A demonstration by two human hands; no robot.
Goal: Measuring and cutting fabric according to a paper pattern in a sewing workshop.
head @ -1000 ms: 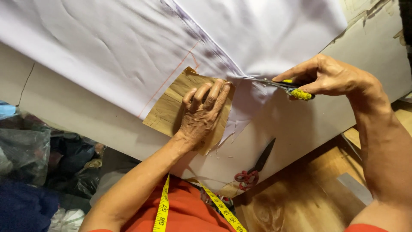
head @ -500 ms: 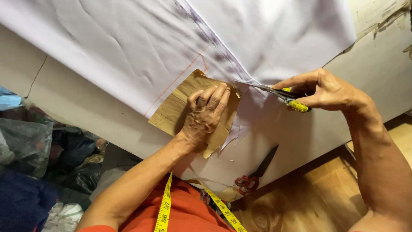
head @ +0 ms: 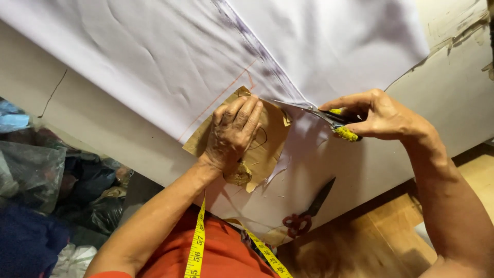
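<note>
From the head camera, looking down over the person's arms, a large sheet of white fabric (head: 154, 67) lies spread across a pale worktable (head: 411, 154), with a faint orange chalk line running along it toward the near edge. The left hand (head: 234, 136) lies flat on a brown paper pattern (head: 267, 149), fingers stretched out and close together, pressing the pattern down where it meets the fabric's edge. A crumpled brown scrap sits just under the heel of that hand.

The right hand (head: 378, 118) grips a pair of scissors with yellow handles (head: 334, 121), fingers curled through and around the handles, the thumb on top. The blades point left toward the pattern and reach the fabric's edge just beside the left fingertips; whether the blades are apart or shut I cannot tell from here. A loose strip of cut white cloth (head: 303, 144) hangs down between the two hands, over the pattern's right side.

Nearer the table's front edge, a second pair of scissors with red handles (head: 306, 216) lies untouched, well apart from both hands. A yellow measuring tape (head: 196, 244) hangs around the person's neck over an orange shirt. Dark bags are piled on the floor at the left.
</note>
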